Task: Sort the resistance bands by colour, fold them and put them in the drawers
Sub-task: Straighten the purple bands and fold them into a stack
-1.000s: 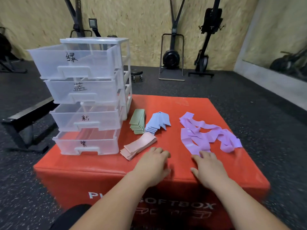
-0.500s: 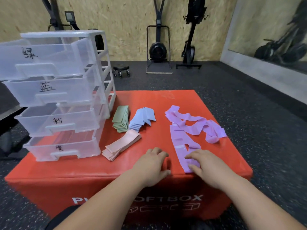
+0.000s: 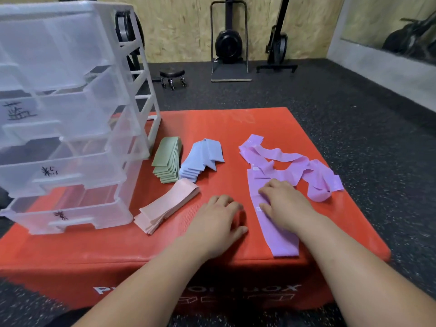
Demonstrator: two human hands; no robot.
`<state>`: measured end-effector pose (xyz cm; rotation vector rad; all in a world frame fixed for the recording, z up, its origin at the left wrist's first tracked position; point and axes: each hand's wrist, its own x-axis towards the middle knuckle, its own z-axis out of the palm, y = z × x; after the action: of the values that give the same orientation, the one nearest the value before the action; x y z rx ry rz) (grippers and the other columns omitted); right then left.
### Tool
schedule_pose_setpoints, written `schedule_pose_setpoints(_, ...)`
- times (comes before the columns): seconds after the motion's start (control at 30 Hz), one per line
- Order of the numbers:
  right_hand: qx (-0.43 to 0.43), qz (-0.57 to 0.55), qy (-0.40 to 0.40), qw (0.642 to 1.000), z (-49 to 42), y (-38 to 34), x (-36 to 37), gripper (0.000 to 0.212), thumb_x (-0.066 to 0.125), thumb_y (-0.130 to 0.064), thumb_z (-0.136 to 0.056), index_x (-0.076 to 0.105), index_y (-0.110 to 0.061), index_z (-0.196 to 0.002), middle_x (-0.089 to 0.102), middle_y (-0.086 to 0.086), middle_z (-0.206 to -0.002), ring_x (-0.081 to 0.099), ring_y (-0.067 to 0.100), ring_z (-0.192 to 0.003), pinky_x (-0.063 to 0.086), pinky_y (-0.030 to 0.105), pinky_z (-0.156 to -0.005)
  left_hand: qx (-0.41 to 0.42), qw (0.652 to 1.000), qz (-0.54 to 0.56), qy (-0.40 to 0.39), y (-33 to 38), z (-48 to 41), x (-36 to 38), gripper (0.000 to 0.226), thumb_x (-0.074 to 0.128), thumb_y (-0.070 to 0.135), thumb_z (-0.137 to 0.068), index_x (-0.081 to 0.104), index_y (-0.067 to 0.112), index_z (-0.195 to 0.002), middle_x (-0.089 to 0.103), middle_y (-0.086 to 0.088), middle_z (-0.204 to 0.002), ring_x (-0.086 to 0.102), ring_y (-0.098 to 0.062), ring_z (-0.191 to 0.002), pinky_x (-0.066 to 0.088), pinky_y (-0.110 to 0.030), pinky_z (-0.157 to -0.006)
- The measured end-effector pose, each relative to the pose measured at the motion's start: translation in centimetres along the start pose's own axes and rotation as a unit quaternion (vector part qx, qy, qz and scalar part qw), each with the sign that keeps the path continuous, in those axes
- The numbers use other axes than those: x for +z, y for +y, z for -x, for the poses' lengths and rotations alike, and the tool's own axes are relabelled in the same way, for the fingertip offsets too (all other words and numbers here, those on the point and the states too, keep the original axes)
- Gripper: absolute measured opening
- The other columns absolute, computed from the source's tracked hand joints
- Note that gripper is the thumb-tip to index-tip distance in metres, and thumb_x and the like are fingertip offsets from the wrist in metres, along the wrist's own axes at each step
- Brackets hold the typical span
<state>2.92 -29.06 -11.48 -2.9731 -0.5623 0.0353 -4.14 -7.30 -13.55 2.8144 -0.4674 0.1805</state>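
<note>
Pressing purple band (image 3: 283, 241) flat: right hand (image 3: 286, 205), fingers extended; band end lies at box (image 3: 236, 128) front edge. Left hand (image 3: 218, 226) rests beside it on bare red top, relaxed, holding nothing.

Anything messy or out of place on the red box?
Yes: the purple resistance bands lie in a loose, twisted tangle on the right of the red padded box, unlike the folded green stack, blue stack and pink stack. The right hand rests on one strip.
</note>
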Motion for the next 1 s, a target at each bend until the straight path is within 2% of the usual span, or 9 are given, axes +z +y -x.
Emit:
schedule_pose_setpoints(0.17,0.027,0.014,0.076,0.997,-0.9,-1.2,-1.2,0.012,0.071,-0.033,-0.089,0.076,-0.031,-0.099,0.062,-0.004,-0.101,0.056,0.026,-0.101,0.042,0.035,-0.069,-0.001,1.0,0.013,0.008,-0.3,-0.2,-0.1,0.053,0.063,0.055,-0.094,0.055,0.033,-0.141,0.052,0.005,-0.14,0.048,-0.024,-0.129,0.045,-0.043,-0.109)
schedule_pose_setpoints(0.27,-0.002,-0.141,0.085,0.986,-0.5,-2.0,-2.7,0.006,0.073,-0.025,-0.088,0.072,-0.031,-0.088,0.068,-0.011,-0.084,0.064,0.018,-0.087,0.047,0.035,-0.067,-0.023,0.995,0.084,0.037,-0.4,-0.2,-0.7,0.055,0.065,0.051,-0.095,0.054,0.029,-0.144,0.053,0.003,-0.138,0.052,-0.023,-0.127,0.044,-0.04,-0.109)
schedule_pose_setpoints(0.37,-0.058,-0.321,0.074,0.942,0.8,-3.7,-5.3,0.015,0.079,-0.016,-0.088,0.071,-0.029,-0.089,0.074,-0.011,-0.081,0.07,0.01,-0.079,0.057,0.036,-0.079,-0.043,0.966,0.231,0.113,0.0,-0.2,-2.3,0.056,0.069,0.049,-0.095,0.054,0.028,-0.145,0.057,0.01,-0.141,0.054,-0.012,-0.131,0.043,-0.035,-0.112)
schedule_pose_setpoints(0.5,-0.098,-0.504,0.077,0.855,3.1,-5.8,-8.2,0.018,0.08,-0.003,-0.088,0.074,-0.017,-0.099,0.078,0.002,-0.088,0.075,0.025,-0.084,0.06,0.035,-0.082,-0.06,0.907,0.391,0.146,1.6,0.1,-5.0,0.045,0.074,0.034,-0.098,0.059,0.031,-0.14,0.065,0.019,-0.137,0.059,-0.004,-0.13,0.047,-0.037,-0.112)
schedule_pose_setpoints(0.57,-0.088,-0.524,0.091,0.842,4.1,-5.9,-8.7,0.022,0.08,-0.004,-0.088,0.077,-0.018,-0.104,0.079,0.001,-0.093,0.076,0.022,-0.086,0.06,0.03,-0.083,-0.041,0.884,0.446,0.132,2.1,0.4,-5.8,0.031,0.074,0.025,-0.099,0.068,0.026,-0.129,0.074,0.01,-0.123,0.068,-0.01,-0.12,0.052,-0.042,-0.108)
schedule_pose_setpoints(0.63,-0.069,-0.502,0.111,0.855,4.7,-5.7,-8.8,0.021,0.08,-0.007,-0.089,0.079,-0.022,-0.103,0.079,-0.006,-0.089,0.073,0.012,-0.08,0.056,0.022,-0.076,-0.049,0.861,0.497,0.096,2.3,0.7,-6.1,0.021,0.076,0.016,-0.098,0.073,0.016,-0.119,0.08,-0.001,-0.109,0.075,-0.013,-0.105,0.057,-0.04,-0.098)
schedule_pose_setpoints(0.73,-0.047,-0.521,0.134,0.842,5.1,-5.3,-8.9,0.016,0.078,-0.008,-0.091,0.08,-0.021,-0.099,0.08,-0.005,-0.091,0.073,0.013,-0.082,0.059,0.028,-0.079,-0.072,0.875,0.477,0.046,2.3,1.5,-5.5,0.015,0.082,0.016,-0.093,0.073,0.006,-0.101,0.079,-0.006,-0.093,0.066,-0.011,-0.081,0.055,-0.038,-0.079)
schedule_pose_setpoints(0.9,0.006,-0.601,0.189,0.776,5.6,-5.2,-9.2,0.01,0.076,-0.005,-0.093,0.077,-0.01,-0.102,0.074,-0.001,-0.086,0.07,0.014,-0.076,0.065,0.043,-0.08,-0.075,0.878,0.471,-0.04,2.3,2.6,-5.5,0.025,0.085,0.023,-0.088,0.073,0.005,-0.102,0.078,-0.015,-0.102,0.07,-0.017,-0.089,0.055,-0.054,-0.094)
schedule_pose_setpoints(1.0,0.029,-0.634,0.221,0.741,5.7,-5.0,-9.4,0.011,0.076,-0.008,-0.093,0.076,-0.008,-0.104,0.074,0.004,-0.091,0.07,0.015,-0.08,0.064,0.038,-0.075,-0.089,0.878,0.468,-0.046,2.1,2.9,-6.1,0.032,0.078,0.035,-0.089,0.074,0.006,-0.099,0.076,-0.01,-0.092,0.064,-0.02,-0.082,0.053,-0.05,-0.081)
